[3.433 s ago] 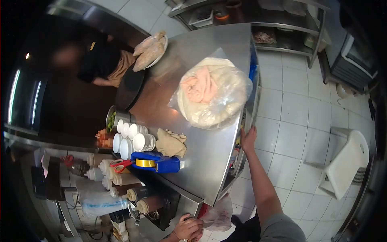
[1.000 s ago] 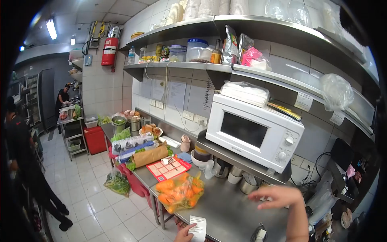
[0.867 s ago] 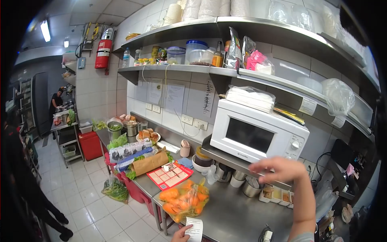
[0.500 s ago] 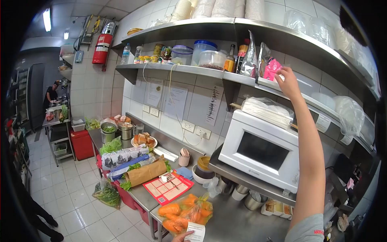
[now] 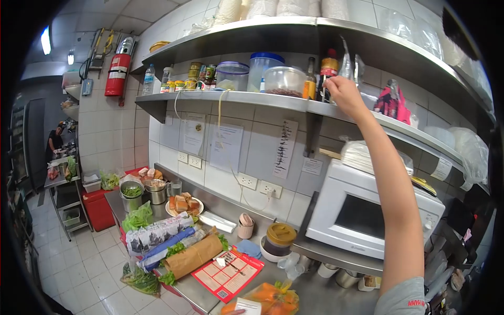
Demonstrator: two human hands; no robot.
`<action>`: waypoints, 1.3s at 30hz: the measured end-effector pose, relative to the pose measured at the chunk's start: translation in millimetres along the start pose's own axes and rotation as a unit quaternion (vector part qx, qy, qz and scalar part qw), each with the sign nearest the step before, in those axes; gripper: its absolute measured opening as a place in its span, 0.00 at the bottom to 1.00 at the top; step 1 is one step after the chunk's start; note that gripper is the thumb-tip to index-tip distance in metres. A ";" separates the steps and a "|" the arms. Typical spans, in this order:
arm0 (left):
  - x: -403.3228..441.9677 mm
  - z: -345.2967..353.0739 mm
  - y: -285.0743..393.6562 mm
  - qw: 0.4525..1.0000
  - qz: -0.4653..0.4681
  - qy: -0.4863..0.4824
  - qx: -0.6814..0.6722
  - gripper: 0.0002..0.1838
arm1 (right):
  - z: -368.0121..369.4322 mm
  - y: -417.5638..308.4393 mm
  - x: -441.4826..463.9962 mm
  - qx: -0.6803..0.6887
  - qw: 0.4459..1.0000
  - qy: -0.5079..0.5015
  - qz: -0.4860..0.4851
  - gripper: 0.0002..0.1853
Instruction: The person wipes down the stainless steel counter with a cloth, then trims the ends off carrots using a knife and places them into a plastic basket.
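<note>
My right hand (image 5: pixel 345 95) is raised to the middle shelf, fingers closed together by a dark sauce bottle (image 5: pixel 328 65) with a red cap. Right behind the hand stands a silver foil pouch (image 5: pixel 345 60), seen nearly edge-on. Whether the fingertips grip the bottle, the pouch or something else is hidden. A pink and black packet (image 5: pixel 392 102) sits farther right on that shelf. At the bottom edge, only a little of my left hand (image 5: pixel 236 312) shows, holding a white paper slip (image 5: pixel 248 306) over a clear bag of carrots (image 5: pixel 275 299).
A white microwave (image 5: pixel 362 218) stands below the shelf (image 5: pixel 252 97). On the counter are a red printed sheet (image 5: pixel 228 273), a brown paper roll (image 5: pixel 194 257), greens, a plate of bread (image 5: pixel 184 205) and a lidded jar (image 5: pixel 280 236). Another person (image 5: pixel 56 142) stands far left.
My right hand has moved left along the shelf, from the pink packet to the sauce bottle and foil pouch. The pouch now appears narrower. The view has shifted, and less of my left hand shows.
</note>
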State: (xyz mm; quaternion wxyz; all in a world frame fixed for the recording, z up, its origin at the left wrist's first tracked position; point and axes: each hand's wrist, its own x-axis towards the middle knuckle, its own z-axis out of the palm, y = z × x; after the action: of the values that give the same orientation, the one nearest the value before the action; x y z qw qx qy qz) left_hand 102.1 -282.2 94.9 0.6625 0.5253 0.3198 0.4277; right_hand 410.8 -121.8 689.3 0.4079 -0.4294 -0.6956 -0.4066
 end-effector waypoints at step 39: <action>122.2 70.9 55.0 0.972 0.007 -0.225 0.067 0.21 | -19.7 -85.5 -586.1 0.339 0.642 -0.213 0.654 0.09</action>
State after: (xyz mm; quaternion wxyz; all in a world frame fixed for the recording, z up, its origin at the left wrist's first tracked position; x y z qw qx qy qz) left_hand 203.8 -197.3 168.6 0.6778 0.6533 0.1870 0.2806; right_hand 510.6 -321.3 140.2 0.5248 -0.6790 -0.3906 0.3331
